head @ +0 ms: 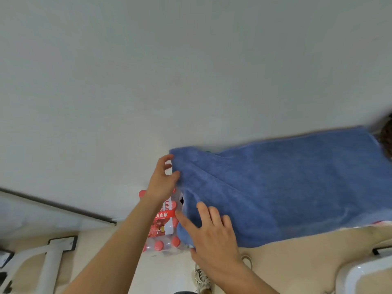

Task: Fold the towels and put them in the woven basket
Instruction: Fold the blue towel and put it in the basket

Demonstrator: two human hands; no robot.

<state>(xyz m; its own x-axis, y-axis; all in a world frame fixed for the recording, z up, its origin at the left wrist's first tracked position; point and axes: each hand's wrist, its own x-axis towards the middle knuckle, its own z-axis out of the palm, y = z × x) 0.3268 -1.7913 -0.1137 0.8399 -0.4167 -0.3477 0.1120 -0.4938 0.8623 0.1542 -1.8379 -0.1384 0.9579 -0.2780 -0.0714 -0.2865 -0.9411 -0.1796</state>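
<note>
- right grip (212,232) is lying on the near left corner of the blue towel (286,187), fingers spread and fairly straight, thumb stretching along the hem. it is likely pinning that corner so the cloth is not sliding.
- left grip (164,177) is reaching further out and pinching the far left corner between thumb and curled fingers, probably readying it to be carried over for a fold.
- under both grips a pack of red-capped bottles (161,236) is sitting on the floor (297,268).
- the towel is stretching away to the right over the pale counter (127,81). its near edge seems to be hanging past the counter's rim, though blur is making this hard to settle.
- a brown blurred shape (387,136) is showing at the far right edge beyond the towel; whether it is the woven basket i cannot tell.
</note>
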